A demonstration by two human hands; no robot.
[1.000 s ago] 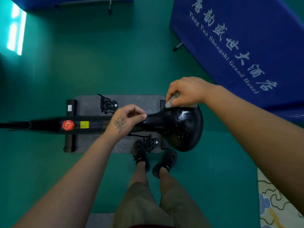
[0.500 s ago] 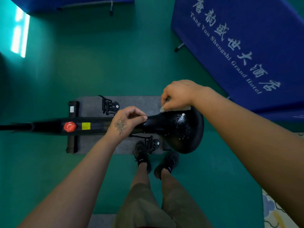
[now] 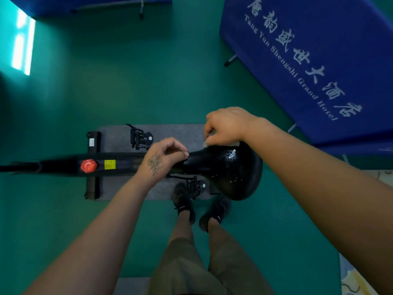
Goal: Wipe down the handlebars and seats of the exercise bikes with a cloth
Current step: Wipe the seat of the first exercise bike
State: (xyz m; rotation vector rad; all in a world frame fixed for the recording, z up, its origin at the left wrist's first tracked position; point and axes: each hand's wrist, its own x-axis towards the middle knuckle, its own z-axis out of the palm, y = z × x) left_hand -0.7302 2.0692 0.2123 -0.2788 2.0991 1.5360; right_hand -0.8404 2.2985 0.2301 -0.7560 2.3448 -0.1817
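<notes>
Shifted slightly toward the saddle's nose, the right hand has its fingers clamped on the pale crumpled cloth at the far edge of the glossy black bike seat, while the left hand pinches the nose; judged best to press flat, overlapping strokes across the wet patch.

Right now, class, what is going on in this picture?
A person stands over an exercise bike, cleaning its black seat. The right hand presses a cloth against the seat's far edge, while the left hand grips the seat's narrow nose. The bike stands on a grey mat.
</notes>
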